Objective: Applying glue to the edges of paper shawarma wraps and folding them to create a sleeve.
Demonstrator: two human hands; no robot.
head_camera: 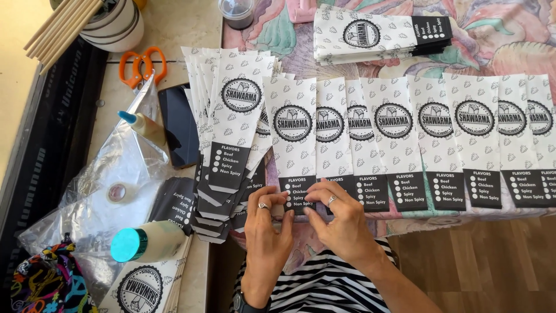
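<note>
While both hands work the paper sleeve (293,142) just right of the fanned pile (231,116), left hand (266,229) and right hand (341,223) pinch its black bottom edge. Judgement: keep the fold square, fingertips pressing evenly.

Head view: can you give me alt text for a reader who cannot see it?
Both hands, left hand and right hand, pinch the black bottom edge of a printed white paper sleeve in a row laid across a floral cloth. Orange scissors and a glue bottle lie left.
</note>
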